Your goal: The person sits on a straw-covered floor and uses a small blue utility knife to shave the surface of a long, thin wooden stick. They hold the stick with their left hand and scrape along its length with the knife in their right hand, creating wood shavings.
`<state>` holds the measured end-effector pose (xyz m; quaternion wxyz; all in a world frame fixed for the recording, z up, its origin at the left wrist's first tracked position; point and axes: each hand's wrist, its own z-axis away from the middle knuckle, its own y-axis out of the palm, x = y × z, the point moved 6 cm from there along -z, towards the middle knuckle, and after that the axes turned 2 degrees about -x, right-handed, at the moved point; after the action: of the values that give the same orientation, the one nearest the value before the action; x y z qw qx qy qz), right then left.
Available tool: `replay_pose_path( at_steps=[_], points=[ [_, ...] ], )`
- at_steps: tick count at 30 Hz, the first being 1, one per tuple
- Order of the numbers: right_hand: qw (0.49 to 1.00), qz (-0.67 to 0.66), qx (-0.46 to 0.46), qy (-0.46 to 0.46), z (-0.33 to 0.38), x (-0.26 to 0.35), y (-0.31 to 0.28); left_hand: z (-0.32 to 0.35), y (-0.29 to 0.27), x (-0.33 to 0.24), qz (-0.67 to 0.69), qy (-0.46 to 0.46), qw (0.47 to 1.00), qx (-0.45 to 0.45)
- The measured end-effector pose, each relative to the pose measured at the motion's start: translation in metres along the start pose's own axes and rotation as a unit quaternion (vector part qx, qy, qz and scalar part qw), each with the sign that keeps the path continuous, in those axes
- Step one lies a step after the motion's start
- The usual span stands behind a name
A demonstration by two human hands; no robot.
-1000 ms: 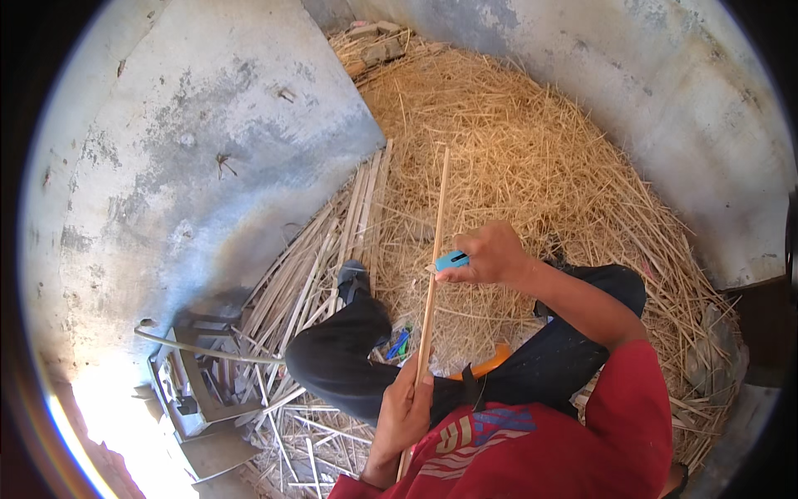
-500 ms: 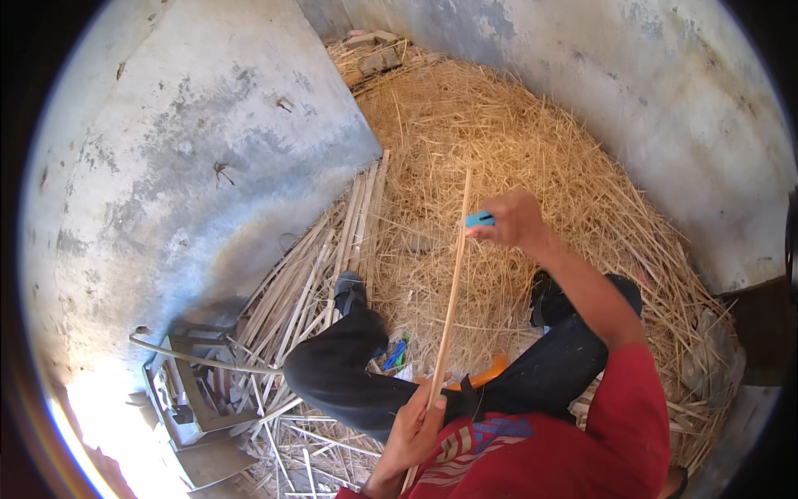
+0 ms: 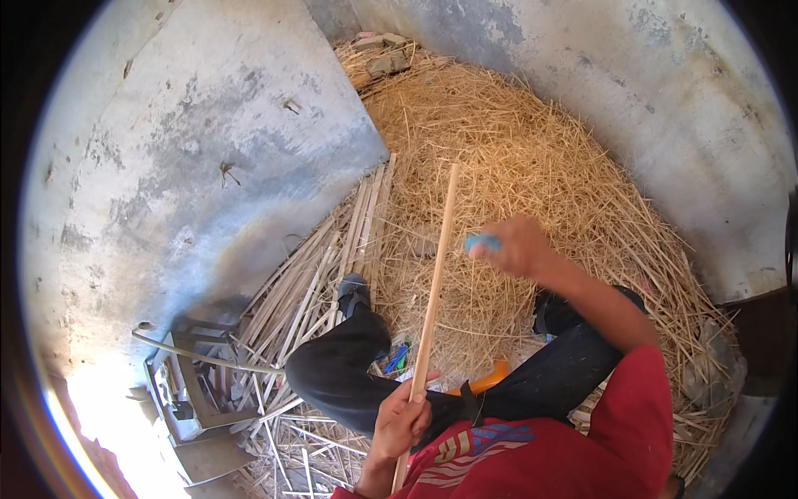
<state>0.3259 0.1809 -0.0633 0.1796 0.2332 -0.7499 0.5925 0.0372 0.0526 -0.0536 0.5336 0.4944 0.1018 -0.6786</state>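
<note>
A long, pale wooden strip (image 3: 437, 287) slants up and away from me, its far end in the air above the straw. Near its lower end my left hand (image 3: 401, 422) is wrapped round it, close to my lap. My right hand (image 3: 521, 246) is closed on a small blue tool (image 3: 482, 242) to the right of the strip. Air shows between the tool and the strip. Motion blurs the tool, and its blade or edge cannot be made out.
Loose straw and shavings (image 3: 499, 150) cover the floor ahead. Many long strips (image 3: 316, 274) lie along the left wall (image 3: 224, 125). A box-like frame (image 3: 191, 387) stands at lower left, a thin curved rod (image 3: 208, 360) across it. Something orange (image 3: 490, 378) lies between my legs.
My right hand with the blue tool has come away from the strip and dropped slightly. The strip's far end has swung left, and my left hand has shifted a little left.
</note>
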Motion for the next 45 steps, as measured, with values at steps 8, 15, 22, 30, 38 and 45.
replay_pose_path(
  at_steps=[8,15,22,30,38,45],
  points=[
    [0.995,0.051,-0.051,-0.072,0.008,0.008,0.0,-0.018,0.025,-0.001,0.029,0.0,0.999,0.028],
    [0.978,0.067,-0.104,-0.17,0.036,0.048,0.011,-0.018,0.026,-0.008,0.055,-0.016,0.998,0.029],
    [0.989,0.102,-0.061,0.091,-0.016,-0.064,0.0,-0.005,0.033,0.008,0.068,-0.043,0.995,0.058],
    [0.984,0.076,-0.099,0.125,-0.009,-0.072,-0.01,0.01,0.038,0.004,0.059,-0.055,0.994,0.077],
    [0.99,0.031,-0.082,-0.111,0.034,0.061,-0.002,-0.012,0.007,-0.016,0.033,0.023,0.999,-0.007],
    [0.995,0.072,-0.042,0.053,-0.006,-0.014,0.005,-0.014,0.018,-0.002,-0.112,0.004,0.993,-0.031]
  ],
)
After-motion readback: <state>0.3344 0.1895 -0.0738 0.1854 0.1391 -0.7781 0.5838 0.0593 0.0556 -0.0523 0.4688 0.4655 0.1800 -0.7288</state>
